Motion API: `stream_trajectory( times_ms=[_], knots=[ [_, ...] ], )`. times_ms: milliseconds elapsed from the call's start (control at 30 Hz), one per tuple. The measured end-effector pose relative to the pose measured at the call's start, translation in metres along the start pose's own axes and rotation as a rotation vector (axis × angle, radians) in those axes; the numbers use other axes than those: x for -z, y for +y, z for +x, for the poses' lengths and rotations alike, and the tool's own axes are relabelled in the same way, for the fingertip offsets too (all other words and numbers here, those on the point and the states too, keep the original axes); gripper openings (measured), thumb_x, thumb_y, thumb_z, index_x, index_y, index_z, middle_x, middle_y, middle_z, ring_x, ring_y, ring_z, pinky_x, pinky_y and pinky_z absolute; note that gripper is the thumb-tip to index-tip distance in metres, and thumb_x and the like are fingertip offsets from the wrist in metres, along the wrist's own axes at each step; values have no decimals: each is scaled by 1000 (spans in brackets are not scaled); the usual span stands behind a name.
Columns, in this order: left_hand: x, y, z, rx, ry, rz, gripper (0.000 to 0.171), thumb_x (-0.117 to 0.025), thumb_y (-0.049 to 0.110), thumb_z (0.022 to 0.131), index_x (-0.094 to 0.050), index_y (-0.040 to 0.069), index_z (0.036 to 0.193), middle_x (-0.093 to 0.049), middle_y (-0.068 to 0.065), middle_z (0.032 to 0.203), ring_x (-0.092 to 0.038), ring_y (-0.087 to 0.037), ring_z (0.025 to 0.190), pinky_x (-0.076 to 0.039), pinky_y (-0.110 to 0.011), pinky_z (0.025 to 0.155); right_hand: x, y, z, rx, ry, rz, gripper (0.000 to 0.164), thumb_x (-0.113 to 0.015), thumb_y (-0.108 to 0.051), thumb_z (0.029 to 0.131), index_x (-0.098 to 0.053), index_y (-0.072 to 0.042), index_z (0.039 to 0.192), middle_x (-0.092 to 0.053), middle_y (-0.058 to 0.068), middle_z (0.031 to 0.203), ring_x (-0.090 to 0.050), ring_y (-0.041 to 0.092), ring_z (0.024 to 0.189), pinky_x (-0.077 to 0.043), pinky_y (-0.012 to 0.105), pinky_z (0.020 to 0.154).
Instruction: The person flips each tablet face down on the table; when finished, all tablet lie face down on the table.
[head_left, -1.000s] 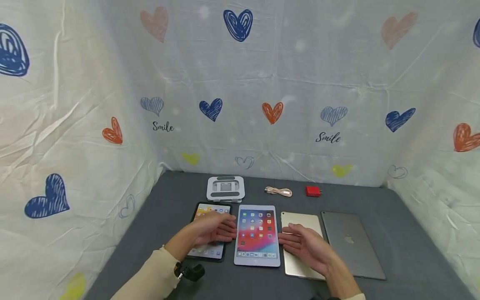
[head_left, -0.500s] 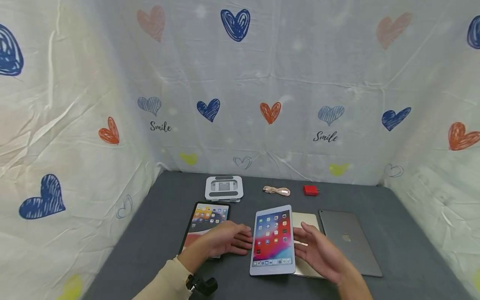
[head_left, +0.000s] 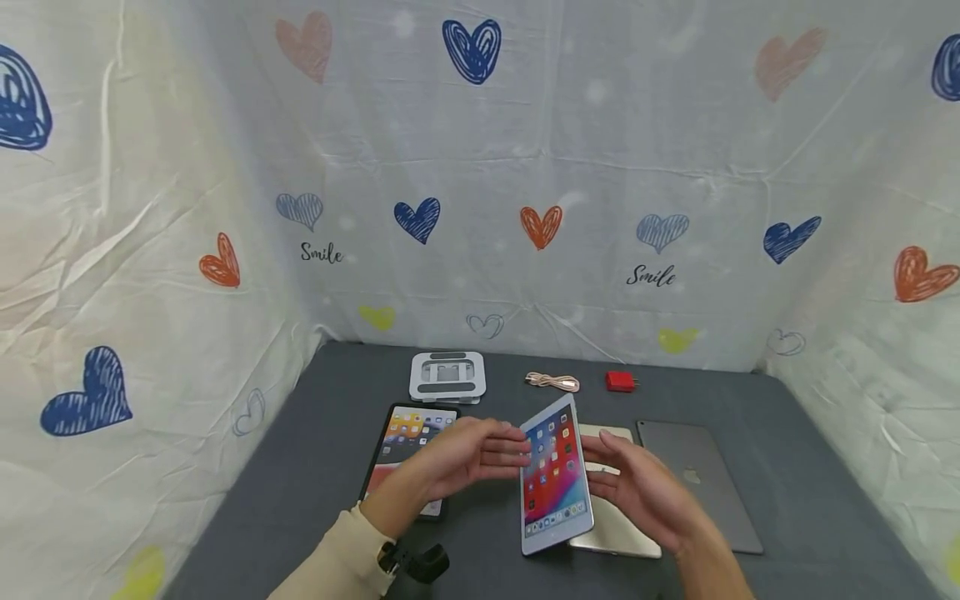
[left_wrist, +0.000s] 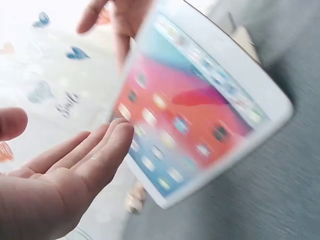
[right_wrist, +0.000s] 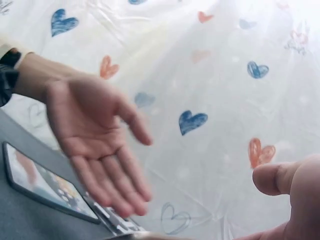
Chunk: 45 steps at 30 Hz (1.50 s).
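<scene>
A white tablet (head_left: 555,475) with its screen lit stands tilted off the table between my two hands, screen facing up and left. My left hand (head_left: 480,454) is flat with fingers straight, its fingertips overlapping the tablet's left edge; the left wrist view shows the fingers (left_wrist: 112,145) right at that edge. My right hand (head_left: 645,483) is at the right side, fingers extended behind the tablet's right edge, thumb (right_wrist: 272,179) raised apart from it. Under the right hand lies a gold tablet (head_left: 615,533), partly covered.
Left of the hands lies a black-framed tablet (head_left: 397,442), partly under the left forearm. A grey tablet (head_left: 705,492) lies face down at right. Behind are a folded white-and-grey stand (head_left: 447,377), a coiled cable (head_left: 552,382) and a red charger (head_left: 620,381). A heart-print curtain (head_left: 480,167) encloses the table.
The white tablet has gone from lying flat to being lifted, moved right over the gold tablet and tilted so its screen turns left. My left hand has followed it rightward.
</scene>
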<state>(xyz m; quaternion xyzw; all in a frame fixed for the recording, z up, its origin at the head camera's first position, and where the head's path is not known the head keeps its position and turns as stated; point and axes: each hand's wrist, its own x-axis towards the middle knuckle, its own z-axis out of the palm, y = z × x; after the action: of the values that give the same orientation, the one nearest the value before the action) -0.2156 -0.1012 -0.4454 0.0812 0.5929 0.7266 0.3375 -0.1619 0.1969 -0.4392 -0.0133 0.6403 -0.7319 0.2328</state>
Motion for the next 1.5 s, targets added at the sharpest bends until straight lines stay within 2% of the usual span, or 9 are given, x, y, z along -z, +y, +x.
stream_trajectory(
  times_ms=[200, 333, 500, 633, 767, 1000, 1267, 1500],
  knots=[
    [-16, 26, 3, -59, -85, -21, 56, -48, 29, 117, -51, -12, 155, -57, -30, 158, -61, -41, 145, -55, -46, 118, -15, -10, 4, 80, -81, -54, 79, -37, -49, 120, -25, 12, 167, -34, 33, 171, -57, 34, 145, -56, 31, 114],
    [-21, 32, 5, -65, -77, -23, 54, -48, 27, 117, -53, -13, 151, -61, -30, 154, -61, -44, 144, -55, -47, 118, -24, -14, 8, 103, -122, -68, 77, -37, -47, 120, -26, 13, 166, -37, 31, 170, -54, 35, 148, -55, 32, 115],
    [-20, 32, 2, -64, -49, -18, 53, -47, 27, 117, -54, -14, 151, -62, -29, 153, -63, -43, 142, -56, -47, 117, -36, -17, 11, 85, -101, -77, 76, -39, -46, 120, -27, 12, 166, -37, 29, 169, -56, 33, 144, -55, 32, 114],
    [-12, 32, -5, -66, -37, -3, 55, -47, 28, 117, -52, -13, 153, -60, -29, 155, -62, -43, 144, -55, -48, 119, -47, -17, 17, 71, -89, -85, 75, -42, -48, 119, -31, 10, 166, -36, 26, 171, -56, 31, 142, -54, 32, 115],
    [-3, 33, -16, -70, -6, 17, 55, -48, 28, 116, -52, -13, 153, -59, -30, 155, -63, -46, 141, -57, -50, 116, -56, -16, 22, 85, -105, -101, 76, -44, -49, 118, -34, 9, 166, -35, 27, 173, -58, 27, 139, -52, 37, 120],
    [13, 36, -34, -80, 67, 18, 53, -49, 27, 115, -54, -13, 149, -59, -33, 154, -68, -49, 133, -61, -51, 110, -65, -8, 31, 107, -166, -88, 75, -41, -48, 119, -33, 11, 165, -37, 29, 172, -54, 33, 148, -45, 44, 128],
    [27, 29, -43, -53, 136, -27, 54, -47, 27, 115, -51, -14, 150, -55, -34, 155, -64, -54, 136, -62, -58, 106, -61, 8, 35, 69, -167, -41, 76, -40, -46, 119, -33, 15, 163, -41, 33, 169, -52, 39, 152, -45, 43, 129],
    [42, 18, -50, 2, 220, -18, 57, -49, 29, 113, -49, -13, 153, -50, -32, 155, -64, -49, 134, -63, -61, 103, -48, 26, 39, -22, -139, -28, 82, -40, -50, 118, -27, 16, 165, -34, 36, 171, -41, 48, 159, -35, 55, 134]
  ],
)
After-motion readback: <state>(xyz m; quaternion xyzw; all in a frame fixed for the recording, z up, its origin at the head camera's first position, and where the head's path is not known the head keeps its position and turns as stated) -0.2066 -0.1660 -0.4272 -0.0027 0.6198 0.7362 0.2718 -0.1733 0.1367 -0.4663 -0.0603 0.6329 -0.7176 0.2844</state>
